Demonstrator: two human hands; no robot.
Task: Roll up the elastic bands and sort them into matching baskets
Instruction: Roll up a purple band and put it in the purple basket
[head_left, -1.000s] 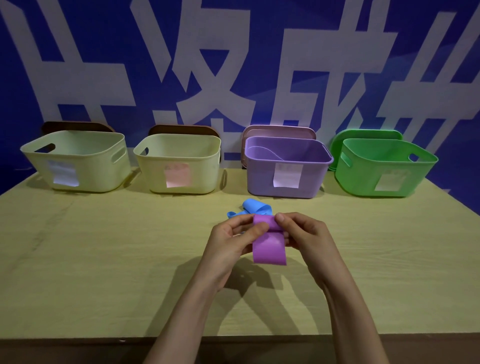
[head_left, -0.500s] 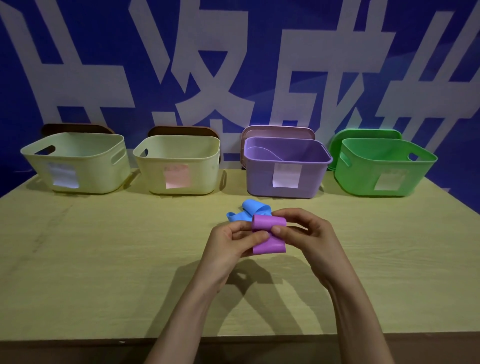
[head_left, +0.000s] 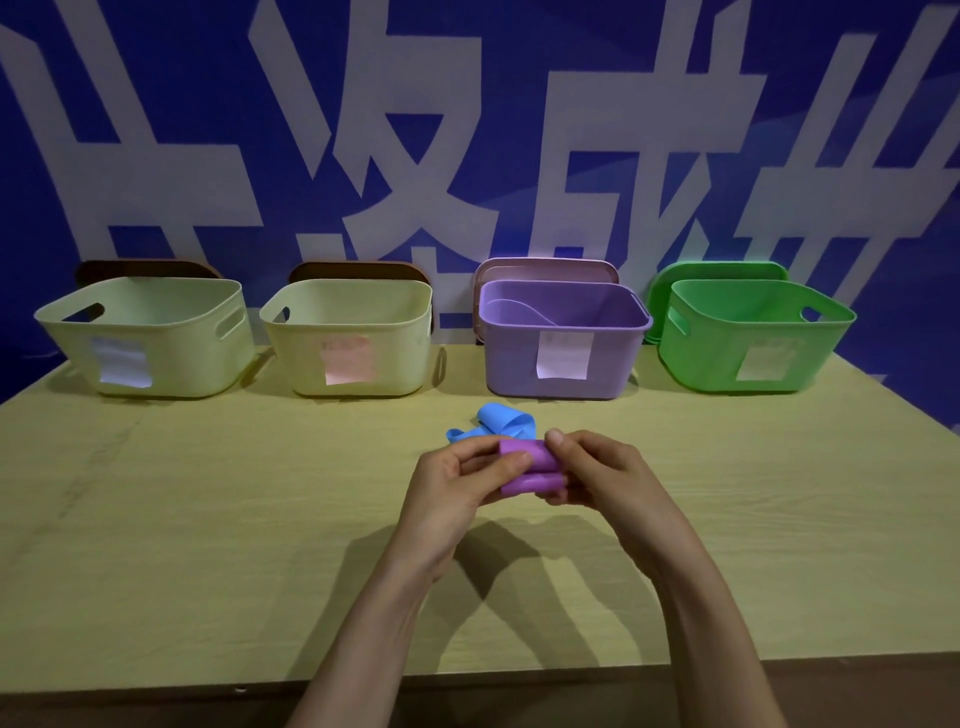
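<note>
Plastic, smooth and matte, makes up four rounded-rectangular baskets in a row along the far edge of a pale wood-grain table (head_left: 208, 519). Each has cut-out handles and one paper label on its front. From the left: a pale yellow-green basket (head_left: 171, 332) with a white label, a cream basket (head_left: 384, 338) with a pink label, a purple basket (head_left: 511, 364) with a white label, and a green basket (head_left: 711, 358) with a pale label. Four flat lids lean behind them, one per basket: two brown, one pink, one green. Inside the purple basket a curved, pale purple shape (head_left: 519, 307) lies against the back wall; I cannot tell what it is. What the other three hold is hidden by their front walls.

Two elastic bands are in view, both thin and rubbery. A blue band (head_left: 501, 422) lies in loose, floppy loops on the table in front of the purple basket. Just nearer, above the tabletop, the left hand (head_left: 452, 499) grips the purple band (head_left: 527, 467), thumb pressed on its front and fingers curled behind. That band is wound into a short, fat roll with a small flap below. The right hand (head_left: 608, 480) pinches its right end between thumb and fingertips.
</note>
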